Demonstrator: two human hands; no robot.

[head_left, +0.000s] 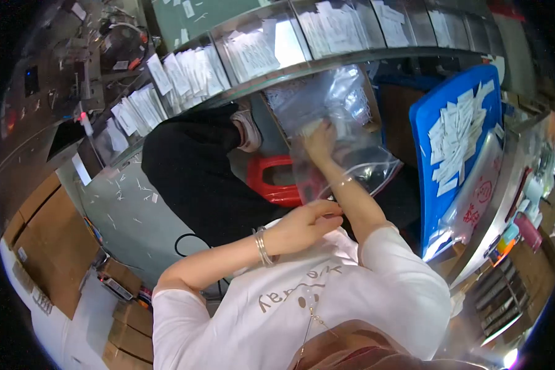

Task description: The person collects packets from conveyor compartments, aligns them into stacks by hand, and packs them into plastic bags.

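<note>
A large clear plastic bag (368, 166) lies over my lap, its mouth towards my body. My right hand (319, 140) reaches inside the bag with its fingers curled; what they hold is blurred by the plastic. My left hand (305, 227), with bracelets at the wrist, is at the mouth of the bag beside my right forearm. Its fingers are bent together at the bag's near edge. Beyond the bag stands an open cardboard box (277, 120) with small white pieces in it.
A metal trough (253, 77) with compartments of white packets curves across the front. On the right, a blue tray (420, 132) carries a pile of white packets (459, 132). A red stool (256, 176) stands below. Cardboard boxes (55, 240) are at the left.
</note>
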